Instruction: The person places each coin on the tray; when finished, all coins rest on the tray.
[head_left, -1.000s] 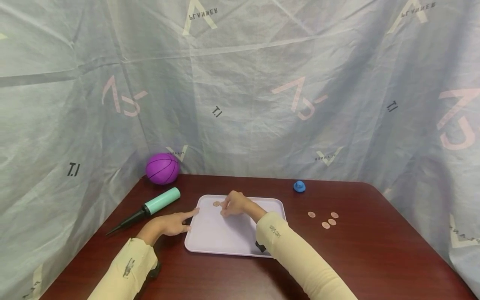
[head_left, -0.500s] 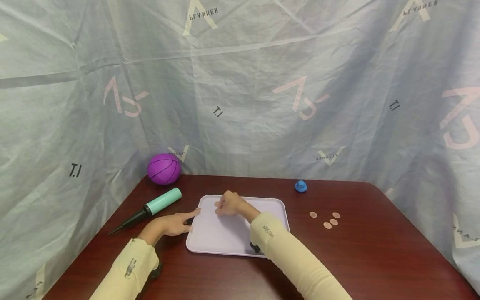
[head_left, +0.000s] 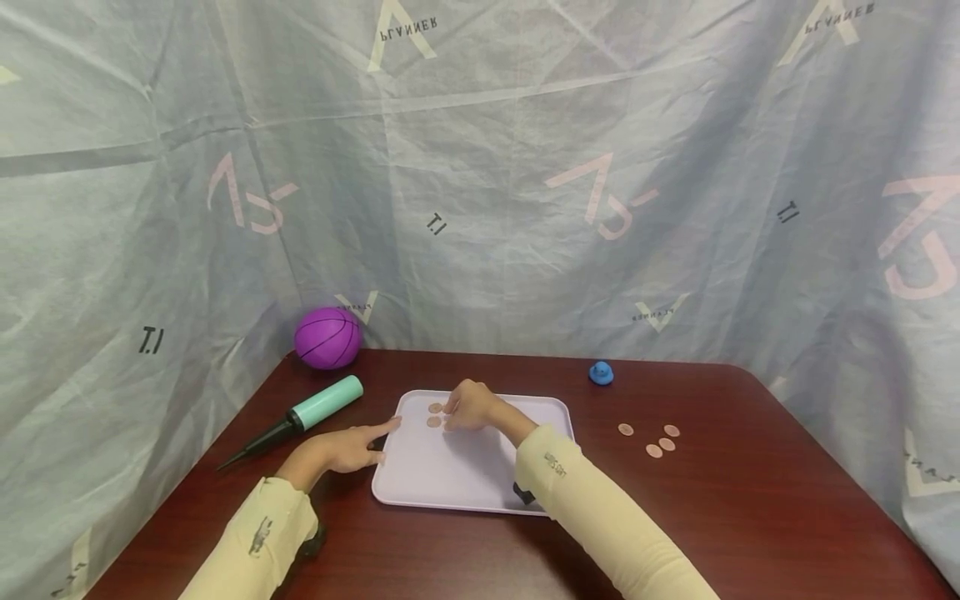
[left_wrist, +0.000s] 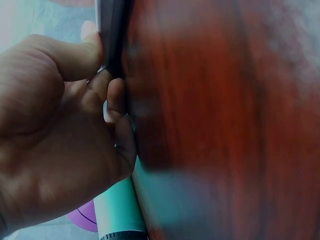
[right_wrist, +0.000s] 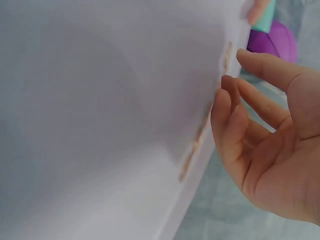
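Note:
A lilac tray (head_left: pixel 465 483) lies on the dark red table. Two copper coins (head_left: pixel 434 415) rest near its far left corner. My right hand (head_left: pixel 452 412) hovers just right of them, fingers loosely bent and holding nothing. In the right wrist view the right hand (right_wrist: pixel 229 95) is beside the coins (right_wrist: pixel 189 160), which show edge-on on the tray (right_wrist: pixel 100 125). My left hand (head_left: pixel 378 437) lies at the tray's left rim, index finger straight and touching it. In the left wrist view the left hand (left_wrist: pixel 107 75) presses against the tray's edge (left_wrist: pixel 111 25).
Several more coins (head_left: pixel 649 440) lie on the table right of the tray. A small blue duck (head_left: pixel 600 372) sits behind them. A purple ball (head_left: pixel 327 337) is at the back left, and a teal pump (head_left: pixel 300 415) lies beside my left hand. Cloth walls surround the table.
A second coin now lies on the tray below the first. My right hand reached left over the spot, then drew back slightly right. The left hand stayed put.

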